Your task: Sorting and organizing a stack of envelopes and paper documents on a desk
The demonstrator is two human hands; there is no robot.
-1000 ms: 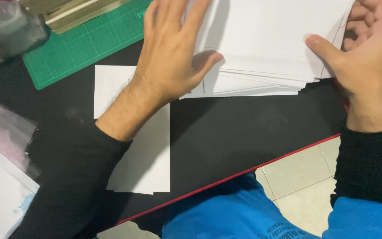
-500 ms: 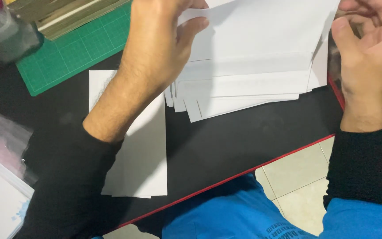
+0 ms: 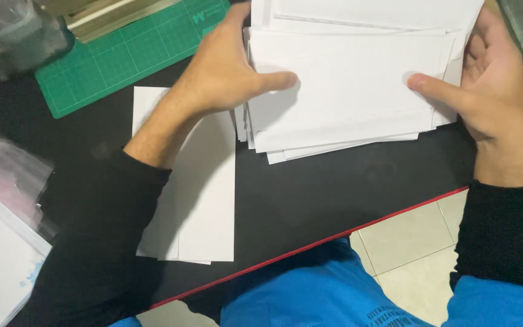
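Here, a stack of white envelopes is held between both hands at the far side of a black table, its lower edges fanned out and resting on the tabletop. The stack's left end is gripped by the left hand, with the thumb laid flat across the top envelope and the fingers hidden behind the pile. The right end is clasped by the right hand, whose thumb is pressed on the top sheet while the curled fingers wrap the edge from behind. Both forearms are covered by black sleeves.

Just left of the stack, partly under the left forearm, a smaller pile of white envelopes is laid lengthwise on the table. Farther off, a green cutting mat is seen at the upper left, with a bundle of brownish card lying on it. Clear plastic bags are seen at the left edge. The table's near edge is trimmed in red, and blue clothing shows below it.
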